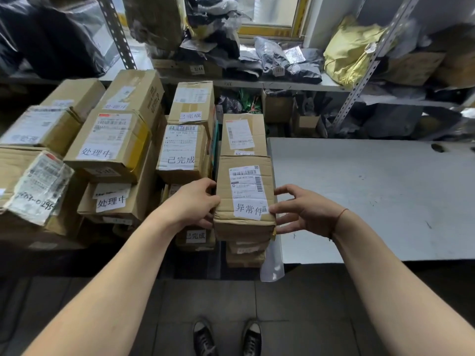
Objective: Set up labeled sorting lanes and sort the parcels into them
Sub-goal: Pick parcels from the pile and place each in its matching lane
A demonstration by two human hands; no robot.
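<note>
Head: parcel (244, 199) labelled "异常件"

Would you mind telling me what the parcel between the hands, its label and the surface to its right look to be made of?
Parcel: brown corrugated cardboard, matte, with creased edges. Its label: white paper, printed in black. Table: grey, smooth, scuffed; probably painted metal or laminate, though the look leaves that open.

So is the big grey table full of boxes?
No, the grey table top is bare in view; the cardboard boxes are stacked left of it, including the one between the hands.
</note>
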